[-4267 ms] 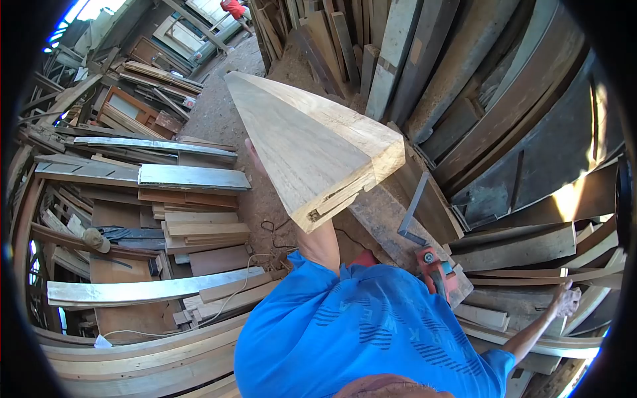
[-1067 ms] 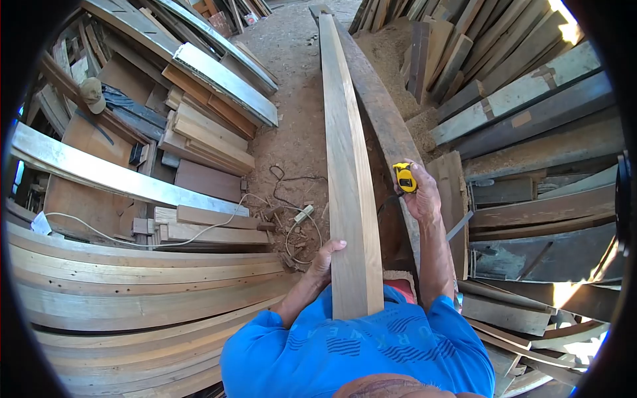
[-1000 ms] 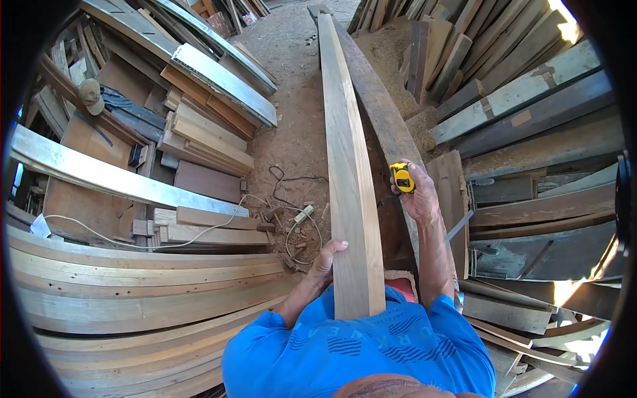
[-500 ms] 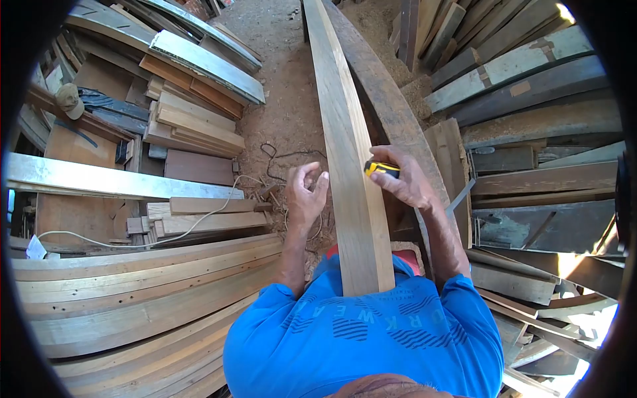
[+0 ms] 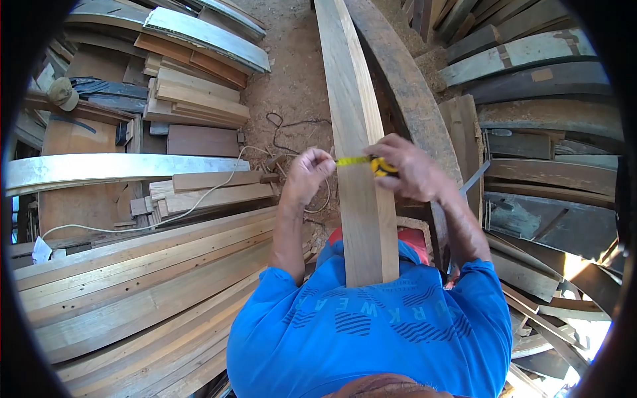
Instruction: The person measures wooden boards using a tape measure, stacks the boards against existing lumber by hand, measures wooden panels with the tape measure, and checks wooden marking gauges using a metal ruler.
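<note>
A long wooden beam (image 5: 355, 113) runs away from my body, its near end against my blue shirt. My right hand (image 5: 415, 171) is closed around a yellow and black tape measure (image 5: 383, 167) at the beam's right side. A short length of yellow tape blade (image 5: 352, 160) stretches from the case across the beam's top face. At the beam's left edge, my left hand (image 5: 310, 174) pinches the free end of the blade between thumb and fingers. The blade's very tip is hidden by those fingers.
A curved, worn timber (image 5: 405, 86) lies along the beam's right side. Stacked boards (image 5: 199, 99) fill the left, with long planks (image 5: 152, 265) nearer me. More old timbers (image 5: 544, 119) stand at right. A pale cord (image 5: 199, 199) and a dark cord (image 5: 282, 126) trail at left.
The tape blade has been drawn out of its case across the beam. My left hand, empty before, now grips the blade's end. My right hand has shifted slightly right with the case.
</note>
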`<state>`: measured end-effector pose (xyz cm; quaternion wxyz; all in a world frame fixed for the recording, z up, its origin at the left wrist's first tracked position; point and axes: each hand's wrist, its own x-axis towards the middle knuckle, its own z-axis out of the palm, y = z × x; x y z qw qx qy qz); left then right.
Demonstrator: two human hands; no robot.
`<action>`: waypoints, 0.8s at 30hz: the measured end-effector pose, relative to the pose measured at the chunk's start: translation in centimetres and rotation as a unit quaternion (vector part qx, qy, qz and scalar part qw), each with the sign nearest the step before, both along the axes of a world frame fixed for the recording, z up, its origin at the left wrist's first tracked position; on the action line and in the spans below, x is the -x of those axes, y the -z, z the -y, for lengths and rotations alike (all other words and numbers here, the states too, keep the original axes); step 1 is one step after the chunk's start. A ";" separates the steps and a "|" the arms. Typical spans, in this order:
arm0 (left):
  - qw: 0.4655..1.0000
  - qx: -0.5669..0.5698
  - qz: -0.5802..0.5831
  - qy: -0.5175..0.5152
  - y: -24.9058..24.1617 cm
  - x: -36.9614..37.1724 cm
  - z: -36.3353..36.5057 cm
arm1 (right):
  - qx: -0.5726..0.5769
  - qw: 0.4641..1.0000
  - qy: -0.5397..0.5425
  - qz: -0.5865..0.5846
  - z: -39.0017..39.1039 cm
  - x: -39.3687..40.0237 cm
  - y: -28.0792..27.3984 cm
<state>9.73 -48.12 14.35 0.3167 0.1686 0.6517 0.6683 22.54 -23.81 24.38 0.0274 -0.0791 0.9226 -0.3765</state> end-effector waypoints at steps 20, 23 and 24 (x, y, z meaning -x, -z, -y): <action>0.972 -0.081 0.194 -0.104 4.7 1.8 -3.8 | -0.098 0.989 0.094 0.054 -9.1 -1.8 4.0; 0.977 -0.066 0.172 -0.109 5.3 1.8 -3.8 | -0.102 0.988 0.095 0.063 -9.0 -1.9 3.7; 0.978 -0.062 0.167 -0.108 5.5 1.7 -3.8 | -0.106 0.988 0.092 0.059 -9.1 -1.9 3.8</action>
